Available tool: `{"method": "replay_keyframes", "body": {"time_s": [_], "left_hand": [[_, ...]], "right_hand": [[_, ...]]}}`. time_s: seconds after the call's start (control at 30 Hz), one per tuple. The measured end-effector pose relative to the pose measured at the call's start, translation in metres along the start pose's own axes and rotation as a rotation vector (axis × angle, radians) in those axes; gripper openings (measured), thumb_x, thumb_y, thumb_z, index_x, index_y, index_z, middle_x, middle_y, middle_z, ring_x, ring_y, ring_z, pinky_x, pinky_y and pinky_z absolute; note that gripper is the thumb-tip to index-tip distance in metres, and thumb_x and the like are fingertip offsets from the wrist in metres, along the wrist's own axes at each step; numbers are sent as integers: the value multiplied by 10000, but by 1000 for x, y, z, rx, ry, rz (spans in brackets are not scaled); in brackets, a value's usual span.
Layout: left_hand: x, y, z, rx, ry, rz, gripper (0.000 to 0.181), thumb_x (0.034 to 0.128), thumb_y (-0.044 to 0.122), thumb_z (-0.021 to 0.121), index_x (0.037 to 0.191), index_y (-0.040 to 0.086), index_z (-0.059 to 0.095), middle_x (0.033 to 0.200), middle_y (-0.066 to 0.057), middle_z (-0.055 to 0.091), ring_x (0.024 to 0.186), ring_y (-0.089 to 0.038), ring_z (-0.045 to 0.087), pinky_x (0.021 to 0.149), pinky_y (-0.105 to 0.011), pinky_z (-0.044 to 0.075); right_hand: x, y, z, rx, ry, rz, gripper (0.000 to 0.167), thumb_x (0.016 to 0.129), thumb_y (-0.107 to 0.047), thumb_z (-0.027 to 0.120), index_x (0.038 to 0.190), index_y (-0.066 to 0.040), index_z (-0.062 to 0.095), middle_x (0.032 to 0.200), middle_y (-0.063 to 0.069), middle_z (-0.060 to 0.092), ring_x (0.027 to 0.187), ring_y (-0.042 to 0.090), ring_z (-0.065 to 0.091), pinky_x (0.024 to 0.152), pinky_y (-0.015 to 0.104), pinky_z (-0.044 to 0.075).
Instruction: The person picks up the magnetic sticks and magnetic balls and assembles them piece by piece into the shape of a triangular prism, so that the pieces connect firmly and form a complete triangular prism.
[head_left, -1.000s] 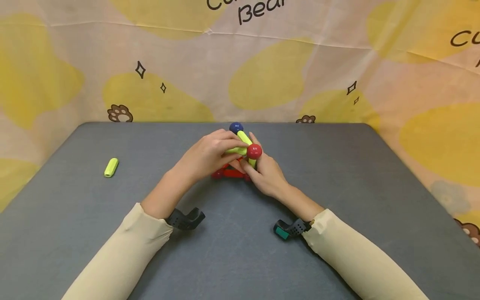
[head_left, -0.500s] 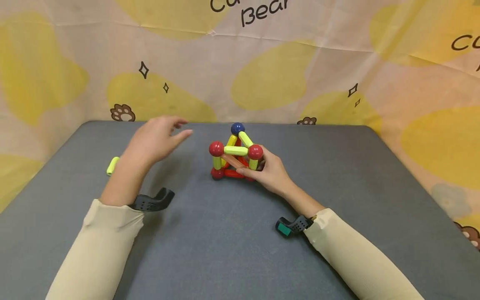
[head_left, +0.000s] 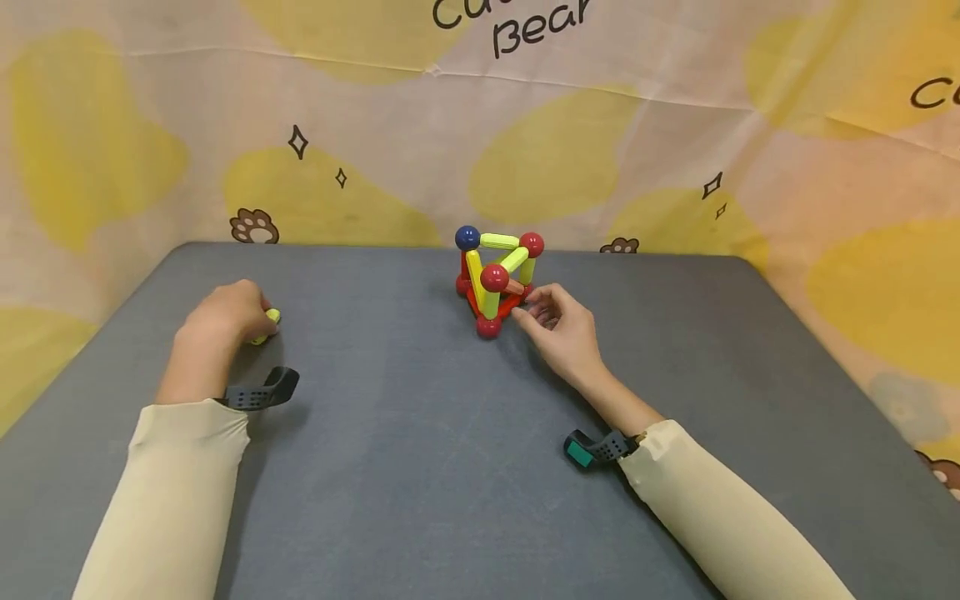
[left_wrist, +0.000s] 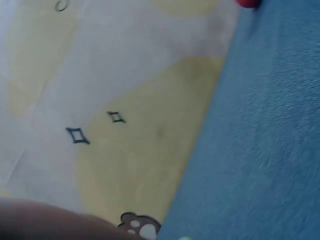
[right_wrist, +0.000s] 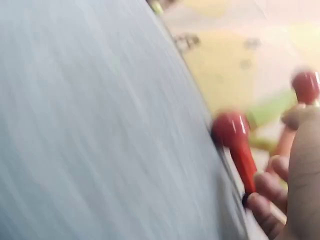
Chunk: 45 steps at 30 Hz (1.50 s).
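Observation:
A magnetic stick-and-ball frame [head_left: 489,278] stands upright at the table's back middle, with red balls, one blue ball [head_left: 467,237], and yellow-green, yellow and red sticks. The right hand [head_left: 564,337] is at its lower right side, fingers curled beside a red stick [right_wrist: 243,162]. Whether they pinch it or only touch it is unclear; the right wrist view is blurred. On the left, the left hand [head_left: 225,315] pinches a short yellow-green magnetic stick [head_left: 260,339], partly hidden by its fingers. In the left wrist view only a blurred edge of that hand shows.
A dark grey table [head_left: 390,467] reaches back to a patterned fabric backdrop [head_left: 390,125] with yellow patches and paw prints. Each wrist wears a dark band-like mount, the left mount [head_left: 262,390] and the right mount [head_left: 600,447].
The left hand has left the frame, moved left and down, and taken hold of the loose yellow-green stick. The frame has turned, its blue ball now at the left; the right hand stays beside it.

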<state>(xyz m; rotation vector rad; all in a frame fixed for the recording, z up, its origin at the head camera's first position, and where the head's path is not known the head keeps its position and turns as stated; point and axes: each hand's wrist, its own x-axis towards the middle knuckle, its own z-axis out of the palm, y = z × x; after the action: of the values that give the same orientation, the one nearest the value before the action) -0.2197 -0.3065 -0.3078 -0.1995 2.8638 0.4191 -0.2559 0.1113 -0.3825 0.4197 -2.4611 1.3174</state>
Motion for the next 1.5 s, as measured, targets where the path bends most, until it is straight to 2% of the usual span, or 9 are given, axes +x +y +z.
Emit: {"method": "replay_keyframes", "body": {"time_s": [0.2, 0.37, 0.53, 0.67, 0.8, 0.93, 1.1, 1.3, 1.5], "left_hand": [[16, 43, 19, -39, 40, 245, 306, 929, 94, 645, 1194, -59, 655, 1140, -300, 651, 978, -389, 608, 845, -540, 481], [18, 98, 32, -51, 122, 432, 252, 947, 129, 672, 1187, 53, 690, 1111, -182, 691, 1025, -332, 642, 886, -512, 501], [8, 140, 37, -89, 433, 671, 290, 928, 147, 731, 1212, 101, 692, 1104, -82, 686, 990, -261, 669, 859, -455, 560], [-3, 156, 38, -133, 702, 930, 309, 871, 95, 792, 1172, 92, 724, 1071, -86, 701, 944, -252, 678, 822, -417, 582], [-9, 168, 40, -89, 780, 1105, 276, 842, 76, 814, 1112, 97, 761, 1018, -90, 730, 915, -257, 683, 843, -425, 556], [-13, 177, 45, 2, 762, 1143, 240, 857, 130, 810, 1094, 128, 778, 984, -56, 741, 898, -222, 679, 855, -415, 534], [-14, 183, 51, 58, 810, 1127, 249, 851, 136, 817, 1098, 142, 784, 971, -43, 735, 860, -216, 671, 813, -393, 541], [-15, 188, 59, 105, 858, 1038, 255, 857, 141, 813, 1110, 152, 789, 965, -36, 739, 860, -240, 665, 808, -391, 533], [-16, 189, 62, 123, 847, 996, 205, 881, 163, 791, 1086, 151, 795, 963, -25, 741, 872, -238, 659, 844, -407, 519]], "right_hand": [[-10, -14, 13, -19, -178, 9, 525, 859, -430, 794, 1296, -179, 649, 1169, 30, 707, 597, 140, 549, 555, 247, 434], [-10, -16, 19, -58, -174, 8, 491, 832, -410, 824, 1208, -147, 649, 996, 57, 694, 534, 175, 460, 511, 253, 350], [-7, -14, 18, -17, -191, -22, 402, 819, -338, 843, 1075, -103, 642, 752, 96, 593, 600, 179, 514, 545, 256, 407], [-2, -9, 13, 41, -279, -75, 360, 838, -204, 816, 1143, -91, 662, 784, 93, 599, 641, 187, 514, 575, 256, 405], [3, -1, 7, 121, -362, -88, 358, 839, -119, 790, 1167, -74, 655, 801, 126, 559, 663, 210, 470, 589, 260, 356], [4, 3, 3, 166, -392, -74, 340, 847, -96, 777, 1157, -47, 645, 834, 156, 546, 698, 230, 466, 608, 257, 353], [1, 3, 2, 164, -380, -89, 325, 853, -93, 773, 1149, -38, 650, 839, 138, 561, 709, 233, 484, 616, 257, 375], [-2, 2, 3, 125, -346, -181, 313, 853, -148, 806, 1124, -61, 677, 856, 89, 661, 694, 196, 570, 626, 262, 477], [-3, 3, 3, 67, -316, -277, 313, 833, -163, 827, 1094, -72, 679, 781, 55, 679, 644, 157, 596, 598, 269, 510]]}}
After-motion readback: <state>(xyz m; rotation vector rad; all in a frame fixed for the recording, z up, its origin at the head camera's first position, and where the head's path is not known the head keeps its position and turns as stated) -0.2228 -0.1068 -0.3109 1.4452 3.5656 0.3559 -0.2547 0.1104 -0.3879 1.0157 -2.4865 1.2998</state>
